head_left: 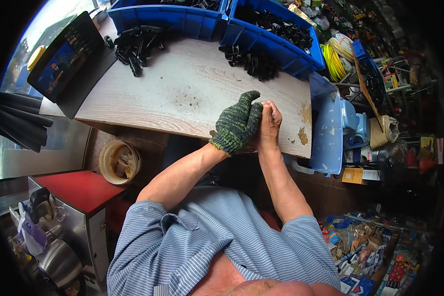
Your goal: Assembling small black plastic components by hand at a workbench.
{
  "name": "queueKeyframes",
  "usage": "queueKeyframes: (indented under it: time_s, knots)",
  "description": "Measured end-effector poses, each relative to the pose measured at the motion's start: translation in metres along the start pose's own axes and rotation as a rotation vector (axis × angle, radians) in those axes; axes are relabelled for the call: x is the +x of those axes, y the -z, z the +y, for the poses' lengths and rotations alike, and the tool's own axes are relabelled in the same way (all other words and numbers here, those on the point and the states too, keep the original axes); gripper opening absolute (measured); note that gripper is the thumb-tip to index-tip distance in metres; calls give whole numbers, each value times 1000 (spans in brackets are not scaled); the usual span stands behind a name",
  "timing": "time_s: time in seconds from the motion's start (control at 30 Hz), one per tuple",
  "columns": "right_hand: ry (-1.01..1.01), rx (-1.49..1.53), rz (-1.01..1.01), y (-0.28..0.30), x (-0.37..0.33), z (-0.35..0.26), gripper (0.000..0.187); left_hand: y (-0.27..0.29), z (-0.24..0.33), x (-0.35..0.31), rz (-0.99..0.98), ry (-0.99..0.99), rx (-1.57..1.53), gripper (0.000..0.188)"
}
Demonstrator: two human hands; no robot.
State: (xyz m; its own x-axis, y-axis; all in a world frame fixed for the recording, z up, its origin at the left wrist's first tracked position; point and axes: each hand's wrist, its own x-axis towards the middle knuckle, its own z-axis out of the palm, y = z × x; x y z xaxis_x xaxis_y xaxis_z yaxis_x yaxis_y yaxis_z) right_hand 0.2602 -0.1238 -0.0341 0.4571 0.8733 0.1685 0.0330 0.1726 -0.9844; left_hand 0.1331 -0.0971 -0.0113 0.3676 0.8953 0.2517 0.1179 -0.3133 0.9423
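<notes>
My left hand (238,121) wears a dark green and black knitted glove with a yellow-green cuff. Its fingers reach forward, bent a little at the tips, with a gap beside the thumb. Right against the glove's thumb side is my bare right hand (270,124), its fingers curled in and its thumb on top. Whatever lies between the two hands is hidden. Both are over the front edge of a pale wood-grain table (177,74). Beyond them on the tabletop lie a pile of black plastic parts (137,47) at the left and another black pile (254,63) at the right.
Blue bins (276,42) full of black parts line the table's back. An open laptop (64,64) stands at the left. A light blue tub (326,126) adjoins the right edge. On the floor are a bucket (135,167) and, further right, cluttered goods. A red-topped cabinet (79,190) stands near left.
</notes>
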Motion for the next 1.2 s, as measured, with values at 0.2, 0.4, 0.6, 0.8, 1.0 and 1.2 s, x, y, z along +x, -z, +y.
queueKeyframes:
  time_s: [0.2,0.4,0.6,0.8,1.0,1.2]
  knots:
    - [-298,237,355,7,25,-29,30,-1,-1,1,91,118,-141,34]
    - [-262,88,892,91,75,-47,37,-1,4,1,72,53,-164,33]
    - [-409,20,508,48,71,-25,39,-5,-5,1,57,-9,-82,32]
    - [-497,-149,385,3,96,-21,37,-5,-4,1,32,-21,-126,29]
    - [-496,-299,336,-16,110,-19,33,-2,1,2,5,-7,-104,29]
    - [-474,-261,338,-9,109,-16,28,-3,0,4,5,10,-83,30]
